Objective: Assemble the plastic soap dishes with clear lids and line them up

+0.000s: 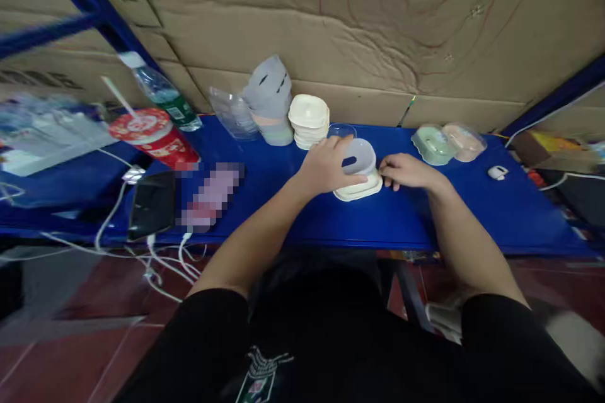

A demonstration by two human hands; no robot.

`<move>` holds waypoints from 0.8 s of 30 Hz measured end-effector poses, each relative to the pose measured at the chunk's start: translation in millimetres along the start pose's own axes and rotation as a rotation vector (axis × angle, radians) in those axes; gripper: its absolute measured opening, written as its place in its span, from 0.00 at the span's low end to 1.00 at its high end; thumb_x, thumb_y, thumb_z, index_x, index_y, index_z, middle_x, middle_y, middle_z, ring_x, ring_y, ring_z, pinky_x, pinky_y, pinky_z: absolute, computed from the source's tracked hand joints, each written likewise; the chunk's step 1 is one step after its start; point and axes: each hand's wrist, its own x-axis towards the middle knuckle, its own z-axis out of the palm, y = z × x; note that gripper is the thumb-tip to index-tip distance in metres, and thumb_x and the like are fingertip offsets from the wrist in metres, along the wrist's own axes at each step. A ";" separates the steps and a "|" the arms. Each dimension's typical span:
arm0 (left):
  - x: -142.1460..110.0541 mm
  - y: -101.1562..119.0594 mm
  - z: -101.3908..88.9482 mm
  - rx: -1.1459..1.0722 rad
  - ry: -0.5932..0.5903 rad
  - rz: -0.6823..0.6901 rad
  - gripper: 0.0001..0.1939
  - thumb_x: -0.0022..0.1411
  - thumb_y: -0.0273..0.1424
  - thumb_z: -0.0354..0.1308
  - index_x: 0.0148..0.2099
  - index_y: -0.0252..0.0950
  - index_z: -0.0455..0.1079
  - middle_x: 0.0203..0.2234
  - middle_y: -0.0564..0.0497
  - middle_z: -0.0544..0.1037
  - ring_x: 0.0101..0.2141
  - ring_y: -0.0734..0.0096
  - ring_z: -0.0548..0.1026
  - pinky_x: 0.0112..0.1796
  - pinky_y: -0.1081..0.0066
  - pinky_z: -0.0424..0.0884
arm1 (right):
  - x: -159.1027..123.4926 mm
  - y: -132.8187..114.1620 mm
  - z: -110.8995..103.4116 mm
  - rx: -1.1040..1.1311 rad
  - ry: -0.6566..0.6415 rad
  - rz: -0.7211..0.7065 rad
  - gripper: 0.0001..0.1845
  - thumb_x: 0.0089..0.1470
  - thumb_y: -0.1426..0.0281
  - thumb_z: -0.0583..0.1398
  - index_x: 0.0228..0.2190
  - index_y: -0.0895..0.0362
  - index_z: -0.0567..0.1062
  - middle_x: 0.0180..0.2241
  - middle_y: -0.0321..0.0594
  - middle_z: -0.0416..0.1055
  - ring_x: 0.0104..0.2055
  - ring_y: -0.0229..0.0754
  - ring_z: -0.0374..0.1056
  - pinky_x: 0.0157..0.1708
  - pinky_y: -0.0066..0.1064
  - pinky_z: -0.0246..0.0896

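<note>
My left hand (326,165) is closed around the rim of a pale grey round plastic cup-like piece (363,152) with an oval hole in its side. The piece sits on, or just over, a cream square plastic base (362,190) with rounded corners. At the base's right edge is my right hand (405,170), its fingers loosely bent and a little apart, with nothing visible in them. Behind my left hand stands a stack of cream square pieces (309,112). Beside that stack are nested grey cup-like pieces (269,101). A clear round plastic piece (341,131) lies partly hidden behind my left hand.
Clear domes (234,114) lean at the back. Green (432,143) and pink (463,141) assembled pieces sit right, near a white earbud case (498,172). Left are a red drink cup (158,138), a water bottle (165,94), a phone (152,204) and white cables (165,264).
</note>
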 end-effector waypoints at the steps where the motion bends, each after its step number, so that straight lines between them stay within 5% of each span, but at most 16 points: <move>1: -0.1 1.3 2.0 -0.001 -0.028 0.007 0.57 0.60 0.58 0.72 0.78 0.25 0.59 0.66 0.31 0.73 0.65 0.39 0.72 0.65 0.51 0.66 | 1.0 0.6 1.8 0.031 -0.054 -0.020 0.08 0.63 0.73 0.58 0.32 0.56 0.76 0.29 0.38 0.83 0.22 0.36 0.77 0.28 0.26 0.69; 7: -2.4 9.5 11.7 -0.008 -0.129 0.037 0.56 0.58 0.60 0.70 0.76 0.31 0.61 0.67 0.30 0.73 0.63 0.36 0.73 0.61 0.48 0.68 | 5.3 16.7 0.3 0.269 -0.272 -0.075 0.08 0.61 0.64 0.64 0.33 0.56 0.78 0.35 0.42 0.85 0.24 0.39 0.78 0.28 0.30 0.74; 14: -2.5 15.1 24.0 0.038 -0.188 0.037 0.54 0.58 0.60 0.71 0.75 0.33 0.63 0.66 0.32 0.74 0.61 0.36 0.72 0.59 0.47 0.68 | 7.6 24.8 -2.8 0.321 0.045 -0.037 0.20 0.67 0.49 0.63 0.42 0.54 0.75 0.32 0.41 0.84 0.18 0.36 0.70 0.20 0.30 0.64; 24: -1.7 19.7 37.2 -0.006 -0.197 0.033 0.51 0.64 0.65 0.63 0.74 0.31 0.66 0.63 0.32 0.76 0.62 0.37 0.73 0.60 0.47 0.69 | 16.9 17.3 16.1 0.099 -0.012 -0.153 0.22 0.67 0.48 0.63 0.46 0.53 0.76 0.26 0.33 0.79 0.18 0.36 0.68 0.20 0.29 0.57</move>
